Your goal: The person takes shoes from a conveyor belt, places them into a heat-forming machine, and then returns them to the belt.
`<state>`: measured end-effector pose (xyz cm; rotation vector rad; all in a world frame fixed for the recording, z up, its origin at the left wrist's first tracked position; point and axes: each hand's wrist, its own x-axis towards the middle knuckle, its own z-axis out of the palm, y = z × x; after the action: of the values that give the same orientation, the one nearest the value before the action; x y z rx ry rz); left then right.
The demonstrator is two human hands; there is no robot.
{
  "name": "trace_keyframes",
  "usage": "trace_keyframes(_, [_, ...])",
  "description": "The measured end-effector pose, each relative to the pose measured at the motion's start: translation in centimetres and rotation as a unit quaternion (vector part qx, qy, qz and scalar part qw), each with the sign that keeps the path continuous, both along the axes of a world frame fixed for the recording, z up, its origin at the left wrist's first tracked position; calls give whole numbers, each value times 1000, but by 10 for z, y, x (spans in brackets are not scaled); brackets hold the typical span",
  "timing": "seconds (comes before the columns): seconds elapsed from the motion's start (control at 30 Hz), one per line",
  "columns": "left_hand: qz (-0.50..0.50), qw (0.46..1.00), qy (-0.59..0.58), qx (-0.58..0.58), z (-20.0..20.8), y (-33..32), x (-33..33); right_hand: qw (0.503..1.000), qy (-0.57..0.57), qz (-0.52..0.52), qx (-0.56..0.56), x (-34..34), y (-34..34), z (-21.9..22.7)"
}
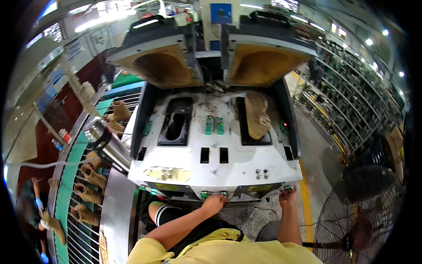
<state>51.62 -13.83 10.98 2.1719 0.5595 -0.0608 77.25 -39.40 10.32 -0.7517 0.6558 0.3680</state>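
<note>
A white press machine (198, 160) with two raised lids stands in front of me. In its right well rests a tan boot (257, 115), sole up. The left well (175, 123) is a dark recess with a sole-shaped opening. My left hand (214, 203) is closed, its fingers curled at a green push button (224, 193) in the middle of the front panel. At the panel's right end my right hand (288, 197) has its bent fingers around another green push button (286, 188). The fingertips of both hands are partly hidden.
To the left, a conveyor rack (83, 235) carries several tan boots (90, 193). A steel flask (103, 138) stands beside the machine. A person's gloved hand (44, 224) is at a boot far left. A large black fan (356, 229) stands at right, before shelving (347, 97).
</note>
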Motion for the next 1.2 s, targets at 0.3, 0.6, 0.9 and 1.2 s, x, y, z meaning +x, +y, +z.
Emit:
trace_keyframes(0.3, [405,904,-135,-36,-33,19,-228,791,-394,371,-285,-183,115,-26])
trace_keyframes(0.6, [842,469,-241,118,-44,-65,-593,269,-690,671,25,-426,303,-6])
trace_keyframes(0.9, [911,257,-293,138,-89,-195,-763,-29,-780,620,77,-722,379,-28])
trace_keyframes(1.2, [949,58,-219,220,-89,-164,-978,-122,-869,459,138,-851,374,-66])
